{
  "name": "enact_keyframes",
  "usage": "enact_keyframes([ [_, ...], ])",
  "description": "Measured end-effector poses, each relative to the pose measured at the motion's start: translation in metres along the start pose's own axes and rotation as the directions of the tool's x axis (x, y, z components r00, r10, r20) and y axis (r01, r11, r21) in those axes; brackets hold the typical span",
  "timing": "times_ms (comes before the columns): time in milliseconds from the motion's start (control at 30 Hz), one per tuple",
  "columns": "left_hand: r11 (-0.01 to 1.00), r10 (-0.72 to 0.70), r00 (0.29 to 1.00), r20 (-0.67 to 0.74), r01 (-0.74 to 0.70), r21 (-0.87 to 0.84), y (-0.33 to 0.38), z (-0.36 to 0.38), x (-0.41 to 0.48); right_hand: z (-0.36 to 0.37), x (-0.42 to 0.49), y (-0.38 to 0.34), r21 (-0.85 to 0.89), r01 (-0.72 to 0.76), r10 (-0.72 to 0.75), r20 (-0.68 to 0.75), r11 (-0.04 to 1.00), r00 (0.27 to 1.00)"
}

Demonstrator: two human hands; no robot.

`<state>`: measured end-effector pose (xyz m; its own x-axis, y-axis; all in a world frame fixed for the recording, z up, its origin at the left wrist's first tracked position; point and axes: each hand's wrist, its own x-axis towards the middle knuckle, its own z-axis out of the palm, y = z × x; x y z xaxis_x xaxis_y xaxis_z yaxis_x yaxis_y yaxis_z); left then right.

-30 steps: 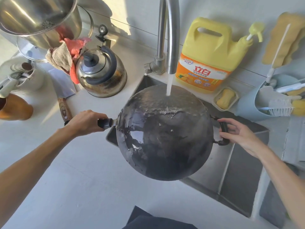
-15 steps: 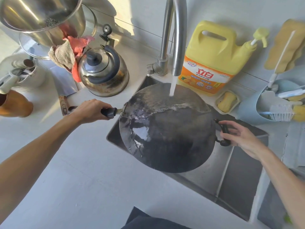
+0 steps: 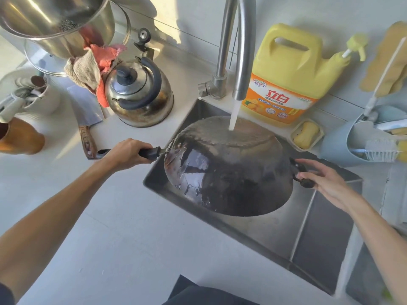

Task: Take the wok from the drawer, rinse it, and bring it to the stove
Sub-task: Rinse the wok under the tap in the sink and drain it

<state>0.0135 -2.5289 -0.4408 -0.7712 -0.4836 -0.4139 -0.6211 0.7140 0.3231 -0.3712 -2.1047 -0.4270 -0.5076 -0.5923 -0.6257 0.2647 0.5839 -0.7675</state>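
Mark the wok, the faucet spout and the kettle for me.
wok (image 3: 231, 179), head view, on its dark wet underside.
faucet spout (image 3: 243, 62), head view, on the downward steel tube.
kettle (image 3: 141, 100), head view, on the steel body below the handle.

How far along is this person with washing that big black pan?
Done: the wok is out of the drawer and over the sink. In hand: rinsing. It is turned bottom up under the running faucet, and water hits its outside. The left hand grips the long handle; the right hand touches the small loop handle with fingers spread. Left: finishing the rinse and carrying it to the stove, which is out of view.
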Motion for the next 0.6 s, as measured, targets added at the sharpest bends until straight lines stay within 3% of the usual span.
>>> enact_keyframes([
  [300, 0.996, -0.036, 0.993, -0.115, 0.027, -0.082, -0.011, -0.005, -0.009, 0.007, 0.012, -0.023, -0.026, 0.13, -0.129, 0.019, 0.991, 0.991],
  [600, 0.998, -0.054, 0.972, -0.231, 0.043, -0.055, 0.0, -0.016, -0.018, 0.006, 0.015, -0.022, -0.12, 0.203, -0.202, 0.019, 0.972, 0.979],
])
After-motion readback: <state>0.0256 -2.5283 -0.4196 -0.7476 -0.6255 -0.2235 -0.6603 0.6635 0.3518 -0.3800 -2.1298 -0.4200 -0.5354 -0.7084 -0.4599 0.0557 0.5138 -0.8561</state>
